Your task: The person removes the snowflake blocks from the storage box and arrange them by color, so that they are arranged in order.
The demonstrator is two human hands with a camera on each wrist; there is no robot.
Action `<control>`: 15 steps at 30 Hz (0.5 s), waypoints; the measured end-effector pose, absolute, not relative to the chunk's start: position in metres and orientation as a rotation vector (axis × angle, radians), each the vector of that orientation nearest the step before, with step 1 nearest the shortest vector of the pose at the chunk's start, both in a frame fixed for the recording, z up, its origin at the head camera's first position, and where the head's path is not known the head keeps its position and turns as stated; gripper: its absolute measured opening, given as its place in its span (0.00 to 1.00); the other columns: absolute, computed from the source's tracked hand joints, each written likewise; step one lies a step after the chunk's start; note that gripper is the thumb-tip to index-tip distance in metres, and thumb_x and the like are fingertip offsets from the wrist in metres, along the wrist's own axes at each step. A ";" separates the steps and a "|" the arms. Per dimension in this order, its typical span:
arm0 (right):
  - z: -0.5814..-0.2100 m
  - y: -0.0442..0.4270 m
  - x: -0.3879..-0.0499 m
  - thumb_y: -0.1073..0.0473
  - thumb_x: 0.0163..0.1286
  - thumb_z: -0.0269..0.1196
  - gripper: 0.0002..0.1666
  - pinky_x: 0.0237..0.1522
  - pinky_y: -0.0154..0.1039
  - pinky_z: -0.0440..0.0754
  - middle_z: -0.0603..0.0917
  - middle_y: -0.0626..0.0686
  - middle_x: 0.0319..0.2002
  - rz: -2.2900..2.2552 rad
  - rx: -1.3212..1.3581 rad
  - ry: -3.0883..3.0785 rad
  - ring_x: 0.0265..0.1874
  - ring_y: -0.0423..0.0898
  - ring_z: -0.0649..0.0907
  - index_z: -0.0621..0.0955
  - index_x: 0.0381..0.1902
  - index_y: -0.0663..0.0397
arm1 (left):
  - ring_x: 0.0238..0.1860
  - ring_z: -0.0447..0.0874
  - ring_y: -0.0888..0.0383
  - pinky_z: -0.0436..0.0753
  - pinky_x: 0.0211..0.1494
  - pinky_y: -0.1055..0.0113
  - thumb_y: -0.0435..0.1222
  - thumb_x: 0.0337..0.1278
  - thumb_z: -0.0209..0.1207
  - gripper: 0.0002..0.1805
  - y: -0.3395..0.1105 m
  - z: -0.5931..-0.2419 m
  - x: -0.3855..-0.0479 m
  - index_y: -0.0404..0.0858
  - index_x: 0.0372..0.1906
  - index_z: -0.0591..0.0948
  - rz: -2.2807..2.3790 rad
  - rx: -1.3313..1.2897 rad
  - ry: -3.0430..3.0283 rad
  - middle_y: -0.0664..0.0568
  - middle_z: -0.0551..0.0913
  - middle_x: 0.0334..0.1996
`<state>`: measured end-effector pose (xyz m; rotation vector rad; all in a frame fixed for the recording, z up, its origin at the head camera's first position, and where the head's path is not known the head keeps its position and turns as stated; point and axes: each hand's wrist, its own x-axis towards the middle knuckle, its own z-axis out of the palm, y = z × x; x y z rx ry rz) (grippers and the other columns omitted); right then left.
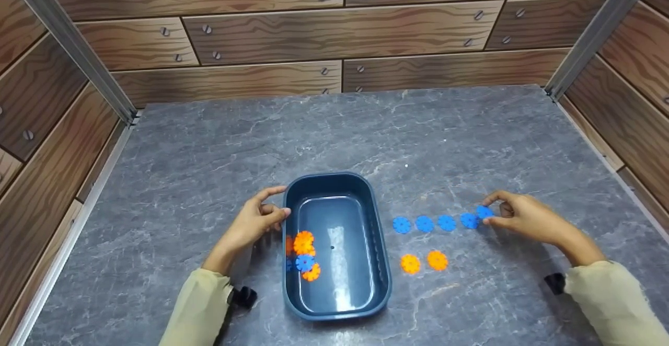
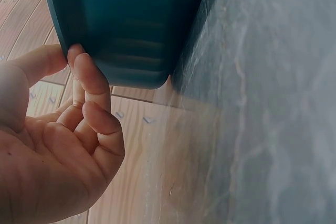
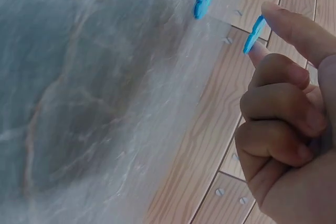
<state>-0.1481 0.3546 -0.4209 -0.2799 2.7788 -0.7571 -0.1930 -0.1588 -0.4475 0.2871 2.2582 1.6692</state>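
My left hand [image 1: 254,219] pinches the left rim of a dark blue plastic tub [image 1: 384,262] between thumb and fingers; the left wrist view shows the grip on the tub's edge [image 2: 55,11]. Inside, by the left wall, lie some orange flower-shaped discs [image 1: 303,241] and a blue one [image 1: 304,263], partly overlapping. To the tub's right, my right hand [image 1: 528,218] pinches a notched blue disc [image 1: 484,212] by its edge. In the right wrist view this disc [image 3: 254,34] appears tilted between thumb and fingertip, other fingers curled. It hovers by the end of a row of blue discs [image 1: 446,223].
Two orange discs [image 1: 410,264] lie on the grey marbled table [image 1: 334,131] in front of the blue row. Wood-patterned panels [image 1: 339,32] enclose the back and sides, with metal posts [image 1: 78,48] at the corners.
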 end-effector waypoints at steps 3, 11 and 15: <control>-0.424 0.359 -0.149 0.52 0.65 0.65 0.24 0.18 0.32 0.63 0.67 0.45 0.19 -0.760 -0.270 2.767 0.15 0.35 0.62 0.76 0.53 0.61 | 0.24 0.74 0.57 0.69 0.27 0.68 0.36 0.63 0.60 0.30 -0.159 -0.447 -0.193 0.37 0.69 0.65 1.672 0.276 2.259 0.57 0.79 0.22; -0.430 0.365 -0.151 0.55 0.64 0.66 0.23 0.18 0.32 0.64 0.68 0.46 0.18 -0.766 -0.274 2.765 0.15 0.35 0.63 0.76 0.52 0.63 | 0.22 0.72 0.58 0.68 0.25 0.69 0.36 0.63 0.60 0.30 -0.158 -0.448 -0.193 0.36 0.68 0.66 1.675 0.286 2.270 0.56 0.77 0.21; -0.431 0.367 -0.151 0.56 0.64 0.66 0.22 0.18 0.32 0.63 0.66 0.45 0.18 -0.762 -0.262 2.756 0.15 0.35 0.63 0.76 0.52 0.63 | 0.22 0.73 0.58 0.68 0.25 0.69 0.35 0.63 0.60 0.30 -0.158 -0.447 -0.193 0.36 0.68 0.65 1.677 0.287 2.269 0.55 0.78 0.22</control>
